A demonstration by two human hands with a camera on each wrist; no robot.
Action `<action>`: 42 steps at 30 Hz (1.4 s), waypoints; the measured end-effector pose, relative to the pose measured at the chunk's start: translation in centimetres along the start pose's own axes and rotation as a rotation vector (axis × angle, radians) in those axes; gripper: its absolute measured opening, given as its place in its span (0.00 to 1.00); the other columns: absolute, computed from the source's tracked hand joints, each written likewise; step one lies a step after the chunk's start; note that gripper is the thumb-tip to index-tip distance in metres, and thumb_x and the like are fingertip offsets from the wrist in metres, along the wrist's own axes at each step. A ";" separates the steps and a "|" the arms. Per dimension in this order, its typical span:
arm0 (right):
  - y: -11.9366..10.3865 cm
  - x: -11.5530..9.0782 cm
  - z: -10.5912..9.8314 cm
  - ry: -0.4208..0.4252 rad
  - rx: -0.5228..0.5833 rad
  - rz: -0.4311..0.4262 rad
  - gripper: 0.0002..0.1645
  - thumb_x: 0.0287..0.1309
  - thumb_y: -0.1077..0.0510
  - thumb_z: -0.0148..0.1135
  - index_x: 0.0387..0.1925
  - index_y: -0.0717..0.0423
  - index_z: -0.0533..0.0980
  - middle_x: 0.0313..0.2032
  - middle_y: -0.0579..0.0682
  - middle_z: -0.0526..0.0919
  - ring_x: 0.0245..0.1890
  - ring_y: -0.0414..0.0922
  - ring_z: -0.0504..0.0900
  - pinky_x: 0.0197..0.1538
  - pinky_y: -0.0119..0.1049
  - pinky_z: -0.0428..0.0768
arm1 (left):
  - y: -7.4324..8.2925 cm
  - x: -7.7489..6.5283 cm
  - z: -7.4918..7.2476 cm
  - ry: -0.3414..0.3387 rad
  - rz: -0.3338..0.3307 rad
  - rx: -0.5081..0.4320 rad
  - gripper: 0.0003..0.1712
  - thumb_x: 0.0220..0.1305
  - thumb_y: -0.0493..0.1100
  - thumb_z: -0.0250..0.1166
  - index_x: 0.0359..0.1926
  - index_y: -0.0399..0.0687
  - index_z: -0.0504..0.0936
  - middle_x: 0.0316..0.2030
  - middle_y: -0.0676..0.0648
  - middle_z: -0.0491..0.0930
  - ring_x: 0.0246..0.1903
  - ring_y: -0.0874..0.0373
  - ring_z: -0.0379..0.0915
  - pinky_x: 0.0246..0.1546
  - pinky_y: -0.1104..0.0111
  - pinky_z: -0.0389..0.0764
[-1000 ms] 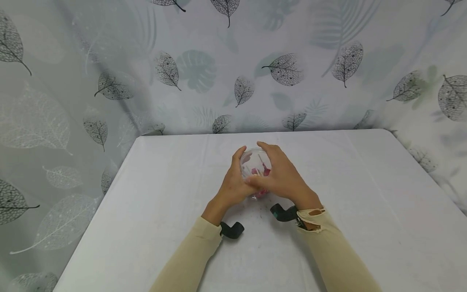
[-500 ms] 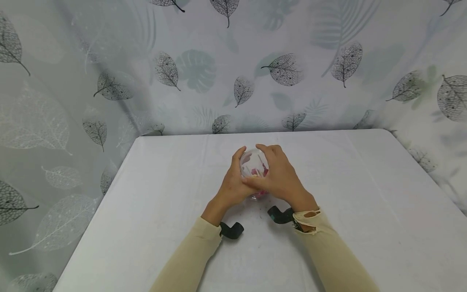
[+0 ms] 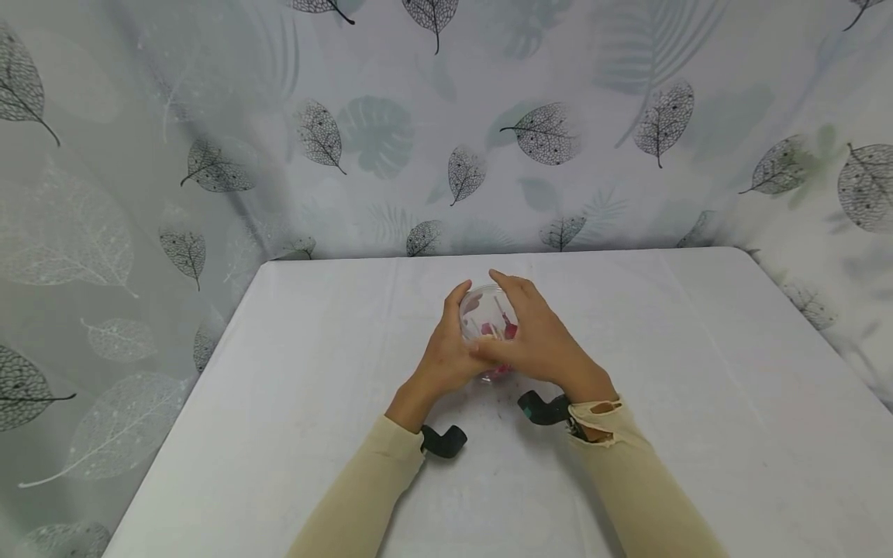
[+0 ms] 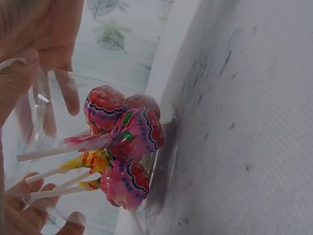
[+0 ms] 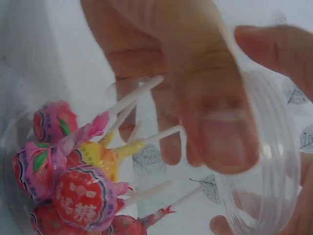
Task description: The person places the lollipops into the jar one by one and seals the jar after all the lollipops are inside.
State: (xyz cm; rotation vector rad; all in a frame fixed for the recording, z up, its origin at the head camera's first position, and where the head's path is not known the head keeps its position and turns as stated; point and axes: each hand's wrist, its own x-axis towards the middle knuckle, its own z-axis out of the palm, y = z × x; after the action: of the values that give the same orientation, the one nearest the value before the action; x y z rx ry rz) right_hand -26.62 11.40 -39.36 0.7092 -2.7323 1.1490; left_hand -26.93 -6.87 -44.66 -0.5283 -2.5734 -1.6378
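A clear plastic jar [image 3: 481, 304] stands upright on the white-covered table between both hands. My left hand [image 3: 443, 353] grips its left side. My right hand [image 3: 540, 337] curls over the top from the right, its fingers and thumb around the clear ridged lid [image 5: 268, 161]. Inside, several wrapped lollipops [image 4: 134, 132] lie with their heads towards the bottom and white sticks pointing up. Most wrappers are pink and red, and a yellow lollipop [image 5: 95, 155] sits among them. The right thumb partly covers the jar in the right wrist view.
The white table cover [image 3: 314, 372] stretches out on all sides of the jar, with small dark specks near it. A leaf-patterned curtain [image 3: 391, 139] hangs behind and to the sides. Black wrist mounts [image 3: 444, 442] jut out below the hands.
My right hand has turned slightly leftwards around the jar's top, then back to the right. The left hand and the jar stay in place.
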 end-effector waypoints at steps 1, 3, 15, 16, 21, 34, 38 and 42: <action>0.1 0.0 -0.1 -0.006 0.006 -0.004 0.62 0.53 0.39 0.77 0.82 0.46 0.54 0.76 0.56 0.63 0.71 0.56 0.68 0.68 0.64 0.71 | 0.0 0.0 0.0 -0.001 -0.001 0.000 0.65 0.54 0.46 0.79 0.81 0.66 0.44 0.68 0.41 0.68 0.63 0.46 0.69 0.62 0.45 0.75; 0.1 -0.1 -0.1 -0.001 0.012 -0.003 0.61 0.52 0.41 0.77 0.81 0.46 0.55 0.76 0.55 0.63 0.71 0.55 0.68 0.68 0.63 0.70 | 0.1 0.0 0.0 0.000 -0.005 0.001 0.64 0.54 0.46 0.78 0.81 0.67 0.44 0.68 0.41 0.68 0.63 0.46 0.69 0.62 0.45 0.76; 0.1 -0.2 -0.1 -0.013 0.024 0.002 0.57 0.56 0.42 0.74 0.81 0.46 0.57 0.76 0.52 0.62 0.73 0.54 0.66 0.70 0.62 0.69 | 0.0 0.0 0.0 -0.001 0.011 -0.003 0.65 0.54 0.45 0.79 0.82 0.64 0.44 0.67 0.41 0.69 0.62 0.46 0.70 0.61 0.46 0.76; 0.1 -0.1 0.0 0.002 0.013 0.000 0.56 0.55 0.41 0.75 0.80 0.47 0.59 0.74 0.54 0.64 0.71 0.55 0.68 0.68 0.62 0.71 | 0.0 0.0 0.0 -0.001 0.012 -0.003 0.65 0.54 0.45 0.79 0.82 0.64 0.44 0.66 0.41 0.69 0.62 0.46 0.70 0.61 0.46 0.76; 0.1 -0.1 0.3 0.018 -0.054 0.001 0.57 0.54 0.36 0.74 0.79 0.50 0.60 0.70 0.59 0.66 0.66 0.57 0.71 0.63 0.62 0.75 | -0.1 0.0 0.1 0.002 0.026 0.000 0.65 0.53 0.46 0.79 0.82 0.61 0.45 0.67 0.39 0.69 0.62 0.45 0.70 0.61 0.46 0.75; -0.2 -0.3 0.6 0.002 -0.062 0.015 0.56 0.55 0.36 0.74 0.79 0.50 0.61 0.73 0.57 0.64 0.68 0.58 0.69 0.63 0.62 0.74 | -0.2 -0.2 0.1 -0.005 0.024 -0.019 0.65 0.53 0.45 0.79 0.82 0.59 0.45 0.68 0.35 0.68 0.61 0.45 0.70 0.60 0.45 0.75; -0.3 -0.4 0.5 -0.010 -0.058 0.004 0.55 0.56 0.38 0.73 0.79 0.49 0.60 0.75 0.56 0.62 0.70 0.60 0.68 0.63 0.64 0.74 | -0.1 -0.2 0.1 -0.004 0.021 -0.017 0.65 0.54 0.46 0.79 0.82 0.61 0.45 0.69 0.33 0.67 0.61 0.45 0.69 0.61 0.44 0.74; -0.3 -0.3 1.0 0.035 -0.091 0.005 0.53 0.56 0.36 0.74 0.76 0.52 0.65 0.72 0.59 0.65 0.67 0.60 0.70 0.59 0.63 0.76 | -0.1 -0.1 0.1 -0.003 0.038 -0.016 0.64 0.54 0.45 0.79 0.82 0.60 0.45 0.69 0.33 0.67 0.62 0.44 0.70 0.62 0.44 0.74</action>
State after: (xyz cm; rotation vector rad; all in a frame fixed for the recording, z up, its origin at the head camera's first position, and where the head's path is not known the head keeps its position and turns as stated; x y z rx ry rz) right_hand -26.12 10.61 -39.92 0.6647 -2.7381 1.0207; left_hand -26.83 -6.82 -44.84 -0.5780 -2.5378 -1.6484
